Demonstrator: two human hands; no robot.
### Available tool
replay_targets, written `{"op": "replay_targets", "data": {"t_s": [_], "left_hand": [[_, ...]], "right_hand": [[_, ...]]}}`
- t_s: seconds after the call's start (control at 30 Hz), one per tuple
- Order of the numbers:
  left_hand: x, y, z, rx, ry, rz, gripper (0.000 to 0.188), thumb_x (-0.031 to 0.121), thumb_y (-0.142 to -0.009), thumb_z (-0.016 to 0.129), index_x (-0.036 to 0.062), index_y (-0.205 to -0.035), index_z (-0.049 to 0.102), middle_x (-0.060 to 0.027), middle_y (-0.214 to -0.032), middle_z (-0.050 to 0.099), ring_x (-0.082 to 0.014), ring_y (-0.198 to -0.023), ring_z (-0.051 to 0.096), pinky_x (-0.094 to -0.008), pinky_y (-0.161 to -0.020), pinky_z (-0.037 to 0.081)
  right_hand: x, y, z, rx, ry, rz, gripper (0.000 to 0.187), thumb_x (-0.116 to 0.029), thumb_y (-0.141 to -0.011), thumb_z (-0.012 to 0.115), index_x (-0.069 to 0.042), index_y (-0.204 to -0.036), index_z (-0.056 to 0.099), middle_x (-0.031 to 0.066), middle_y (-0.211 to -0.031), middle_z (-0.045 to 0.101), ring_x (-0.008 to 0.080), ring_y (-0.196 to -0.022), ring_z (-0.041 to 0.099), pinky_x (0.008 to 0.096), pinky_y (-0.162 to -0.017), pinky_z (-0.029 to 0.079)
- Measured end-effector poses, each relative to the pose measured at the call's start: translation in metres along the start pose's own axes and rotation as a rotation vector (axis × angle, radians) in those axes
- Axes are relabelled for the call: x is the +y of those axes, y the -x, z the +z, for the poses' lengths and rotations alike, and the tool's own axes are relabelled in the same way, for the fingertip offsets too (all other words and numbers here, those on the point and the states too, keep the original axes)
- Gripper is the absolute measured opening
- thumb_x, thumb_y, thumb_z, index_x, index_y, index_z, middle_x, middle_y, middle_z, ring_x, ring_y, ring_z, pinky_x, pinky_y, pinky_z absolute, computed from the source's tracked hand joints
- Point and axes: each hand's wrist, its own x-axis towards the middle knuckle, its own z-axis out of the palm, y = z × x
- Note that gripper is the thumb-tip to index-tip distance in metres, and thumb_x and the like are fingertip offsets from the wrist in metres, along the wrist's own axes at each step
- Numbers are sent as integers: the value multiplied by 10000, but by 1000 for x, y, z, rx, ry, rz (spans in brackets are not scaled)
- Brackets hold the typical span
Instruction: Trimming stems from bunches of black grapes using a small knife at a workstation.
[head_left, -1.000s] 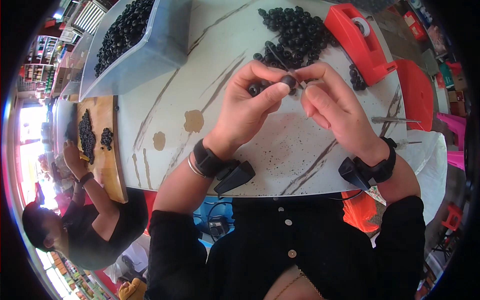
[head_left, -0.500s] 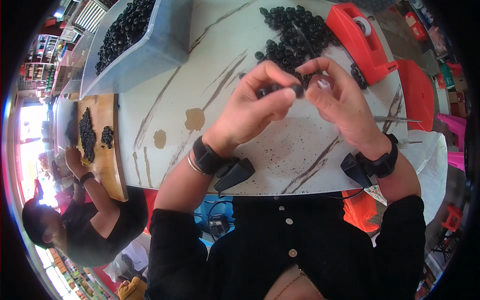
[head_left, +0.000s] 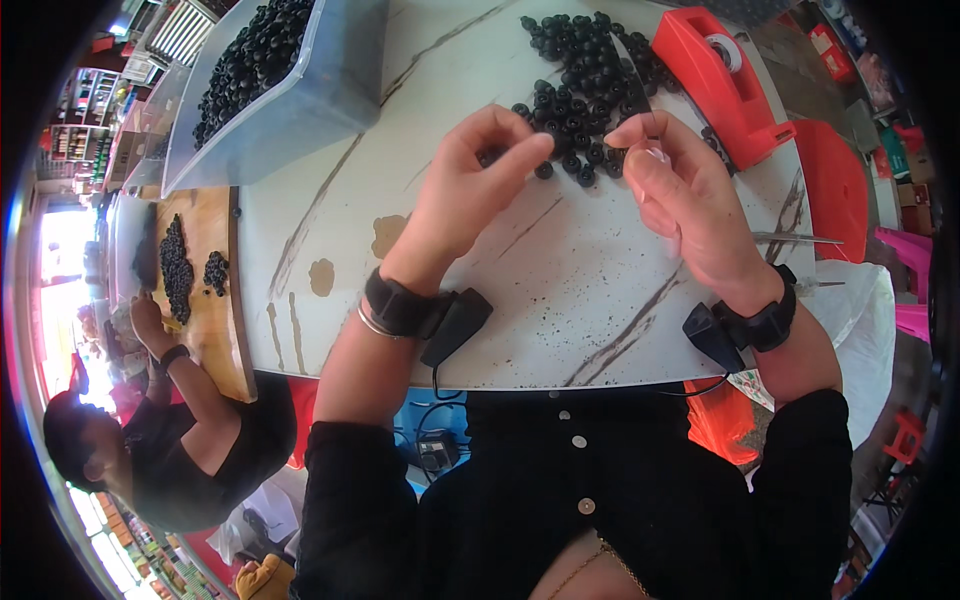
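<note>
Small shiny black round pieces [head_left: 575,105], some with ring-shaped ends, lie in a loose pile on the marble-patterned table [head_left: 400,340]. My left hand [head_left: 465,185] is closed beside the pile's left edge, thumb toward the index finger. Dark round pieces show under its curled fingers, mostly hidden. At the pile's near right, my right hand [head_left: 685,190] pinches thumb against fingers; what it holds is too small to make out. Something pale and translucent shows by its palm. The hands are apart.
A clear plastic bin [head_left: 345,80] of the same pieces stands far left. A red tape dispenser [head_left: 715,100] sits far right, scissors-like metal points [head_left: 795,238] at the right edge. Another person [head_left: 190,430] works at a wooden board [head_left: 215,330] on the left.
My left hand has drawn away to the left from my right hand, and the black piece at its fingertips no longer shows there. The right hand has barely moved.
</note>
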Motion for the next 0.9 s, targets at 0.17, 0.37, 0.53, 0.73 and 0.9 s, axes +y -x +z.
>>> {"op": "replay_targets", "data": {"t_s": [0.17,0.37,0.53,0.73,0.9], "left_hand": [[-4,-7,5,90,-542,259,208,115,-751,656,50,-941,600,-42,-638,504,-103,-503,447,-230,-485,374],[-5,-11,9,104,-768,340,201,88,-735,655,39,-922,598,-78,-652,514,-123,-550,471,-242,-523,389],[-7,-8,10,20,-396,328,159,88,-765,638,16,-890,569,-12,-685,537,-62,-575,477,-206,-512,378],[3,8,20,-260,116,64,147,92,-797,621,25,-915,565,31,-743,550,-11,-595,458,-148,-506,360],[4,12,25,-256,153,99,158,54,-817,558,1,-964,535,-31,-781,561,-27,-545,378,-161,-466,301]], "right_hand": [[1,0,-1,-10,-11,-5,212,-204,-890,491,-50,-1033,473,-57,-679,384,-24,-486,247,135,-424,191],[-1,1,-1,-29,-19,-10,219,-216,-889,495,-48,-1029,474,-56,-678,386,-22,-486,252,132,-427,199],[1,0,-1,-32,-8,-4,220,-219,-885,501,-48,-1021,476,-56,-680,386,-22,-487,256,136,-426,197],[3,-1,-2,-7,16,-7,168,-203,-858,548,-76,-931,467,-73,-673,385,-26,-492,268,141,-422,189],[2,-2,-2,-28,5,11,155,-152,-832,579,-96,-876,442,-85,-664,380,-29,-495,276,145,-418,184]]}}
